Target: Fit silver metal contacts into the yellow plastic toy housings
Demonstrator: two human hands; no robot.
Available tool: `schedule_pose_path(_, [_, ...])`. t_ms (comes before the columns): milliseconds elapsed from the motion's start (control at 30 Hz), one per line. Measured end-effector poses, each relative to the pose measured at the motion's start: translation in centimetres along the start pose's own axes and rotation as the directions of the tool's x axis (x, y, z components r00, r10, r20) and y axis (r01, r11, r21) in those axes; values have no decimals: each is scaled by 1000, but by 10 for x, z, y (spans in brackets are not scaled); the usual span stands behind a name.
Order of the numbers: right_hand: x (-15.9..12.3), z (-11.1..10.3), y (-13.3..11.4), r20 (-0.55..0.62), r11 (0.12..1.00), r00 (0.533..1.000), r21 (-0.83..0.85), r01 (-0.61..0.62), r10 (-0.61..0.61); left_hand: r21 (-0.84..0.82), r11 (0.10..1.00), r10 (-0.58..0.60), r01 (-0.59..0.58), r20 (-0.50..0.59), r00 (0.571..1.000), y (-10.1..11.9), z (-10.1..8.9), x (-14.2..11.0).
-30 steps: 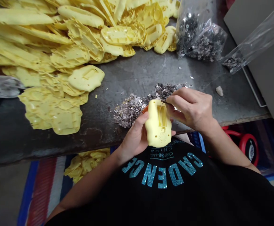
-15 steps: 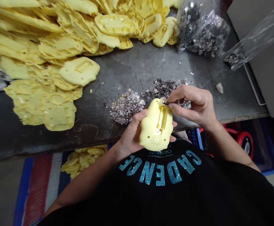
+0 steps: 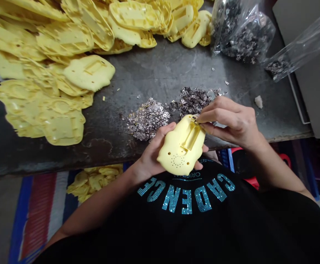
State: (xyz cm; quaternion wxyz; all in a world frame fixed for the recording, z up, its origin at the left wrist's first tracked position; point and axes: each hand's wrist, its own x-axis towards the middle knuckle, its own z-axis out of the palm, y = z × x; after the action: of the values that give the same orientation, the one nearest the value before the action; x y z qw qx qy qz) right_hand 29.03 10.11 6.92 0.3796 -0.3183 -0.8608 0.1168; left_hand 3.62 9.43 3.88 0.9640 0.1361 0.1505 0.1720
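While L hand (image 3: 158,156) cradles pale-yellow moulded plastic shell (image 3: 180,145) above scuffed grey worktop (image 3: 160,69), fingers spread beneath, R fingers (image 3: 215,116) pinch tiny metal clip (image 3: 194,118) at shell's top edge; shell looks light, stiff, best held by rim.

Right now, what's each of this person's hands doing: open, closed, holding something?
Left hand: curled, holding a yellow plastic casing.
Right hand: closed in a pinch on a small metal piece at the casing's top.

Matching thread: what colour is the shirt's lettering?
The lettering is glittery turquoise, shown best in the head view.
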Motion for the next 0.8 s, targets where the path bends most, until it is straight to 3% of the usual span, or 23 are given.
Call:
schedule_pose_path(167, [1,-2,-1,57,994,997,-97,52,-46,29,999,28,-27,-20,999,-1,4,2])
schedule_pose_path(367, [-2,-3,-4,122,979,989,-180,100,-79,99,994,66,-54,-117,991,-3,9,4])
schedule_pose_path(800, [-8,4,-12,23,990,1000,-142,0,3,105,993,79,-59,-194,978,-5,14,5])
